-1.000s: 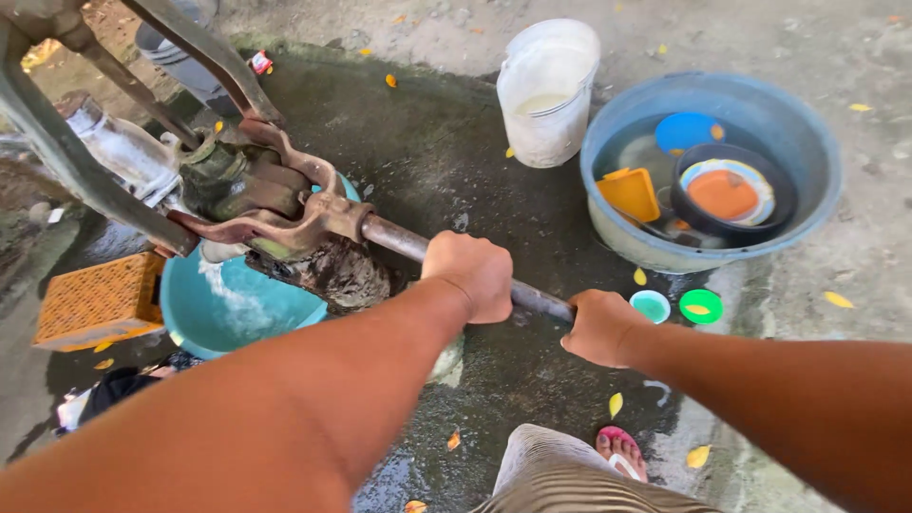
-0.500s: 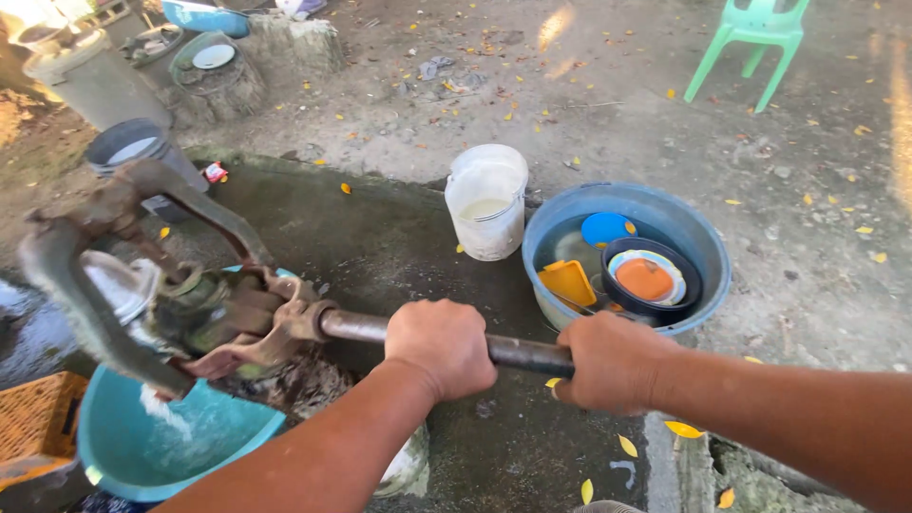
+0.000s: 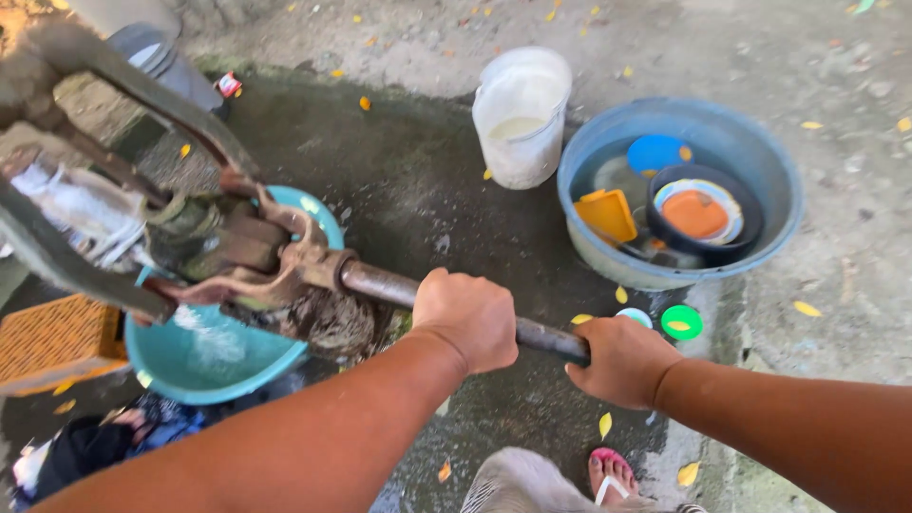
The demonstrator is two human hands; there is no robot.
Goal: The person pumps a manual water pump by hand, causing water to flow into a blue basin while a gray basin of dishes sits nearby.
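My left hand and my right hand both grip the long rusty metal handle of a hand water pump. The left hand is nearer the pump body, the right hand at the handle's end. Under the pump spout stands a teal basin, and water falls into it.
A white bucket stands on the wet concrete. A blue tub at the right holds plates and small coloured containers. Two small lids lie beside it. An orange basket sits at the left. My sandalled foot is below.
The pump handle has gone down from its higher position half a second ago, both hands still gripping it. The camera view has tilted downward.
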